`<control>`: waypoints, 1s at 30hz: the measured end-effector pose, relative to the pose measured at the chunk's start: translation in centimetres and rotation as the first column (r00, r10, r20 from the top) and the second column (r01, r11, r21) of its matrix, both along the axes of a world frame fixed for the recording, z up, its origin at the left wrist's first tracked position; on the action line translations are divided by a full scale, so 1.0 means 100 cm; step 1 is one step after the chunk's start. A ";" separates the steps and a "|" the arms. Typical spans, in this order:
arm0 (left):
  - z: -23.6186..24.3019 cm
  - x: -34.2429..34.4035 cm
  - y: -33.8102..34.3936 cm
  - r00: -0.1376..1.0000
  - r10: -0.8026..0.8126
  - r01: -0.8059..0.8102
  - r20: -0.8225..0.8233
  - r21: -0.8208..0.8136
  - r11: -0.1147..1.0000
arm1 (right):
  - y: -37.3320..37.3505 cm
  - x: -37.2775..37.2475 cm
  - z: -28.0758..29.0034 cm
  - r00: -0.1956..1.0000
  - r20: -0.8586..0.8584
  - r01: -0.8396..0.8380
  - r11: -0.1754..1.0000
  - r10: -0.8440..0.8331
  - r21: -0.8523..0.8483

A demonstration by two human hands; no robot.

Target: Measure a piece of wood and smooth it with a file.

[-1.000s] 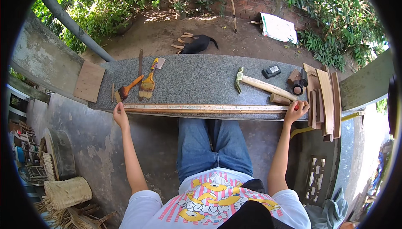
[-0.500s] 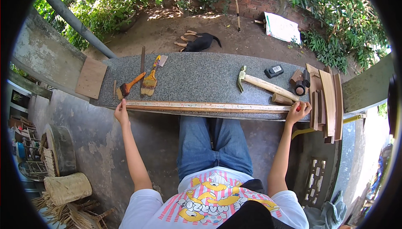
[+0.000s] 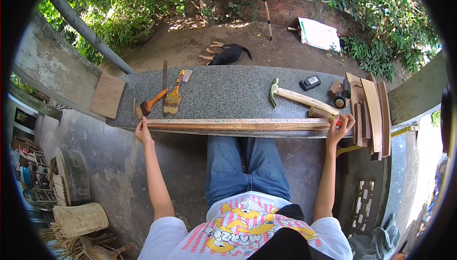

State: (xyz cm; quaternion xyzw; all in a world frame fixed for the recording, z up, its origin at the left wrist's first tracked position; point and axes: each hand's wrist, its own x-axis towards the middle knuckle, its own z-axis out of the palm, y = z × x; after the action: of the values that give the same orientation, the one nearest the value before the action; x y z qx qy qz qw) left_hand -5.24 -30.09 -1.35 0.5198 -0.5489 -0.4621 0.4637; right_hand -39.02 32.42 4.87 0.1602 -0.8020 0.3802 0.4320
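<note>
A long wooden strip [image 3: 238, 127] lies along the near edge of the stone slab [image 3: 223, 93], with the pale blade of a tape measure [image 3: 228, 121] stretched along it. At the left end, my left hand [image 3: 144, 131] is closed on the tape's tip, the fingertips pinched against the wood's end. My right hand [image 3: 341, 127] is wrapped round the tape measure's case [image 3: 338, 123] at the other end; only a little red and yellow shows between the fingers. Just beyond my left hand lies a paintbrush with an orange handle [image 3: 153, 102]. A claw hammer [image 3: 304, 98] rests beyond my right hand.
A second paintbrush [image 3: 173, 98] lies near a thin dark bar [image 3: 165, 86]. To the right are a black block-shaped object [image 3: 310, 83], a dark cylindrical tool [image 3: 340, 99] and stacked wooden boards [image 3: 372, 112]. A dog [image 3: 227, 54] lies on the ground beyond the slab.
The view has shifted slightly. My right hand's fingers have risen a little around the tape case, and more of the wooden strip's near side shows. Both hands keep their hold.
</note>
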 end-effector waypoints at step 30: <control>0.144 -0.066 0.147 0.775 -0.509 0.537 -0.374 -0.033 0.843 | -0.154 0.168 0.042 0.772 0.375 -0.491 0.856 0.513 -0.161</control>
State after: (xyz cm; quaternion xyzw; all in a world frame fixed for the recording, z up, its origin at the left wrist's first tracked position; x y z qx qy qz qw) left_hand -11.82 -15.43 13.04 0.2677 -0.5565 -0.6821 0.3916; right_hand -22.24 17.04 9.07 0.2745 -0.7910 0.5277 0.1432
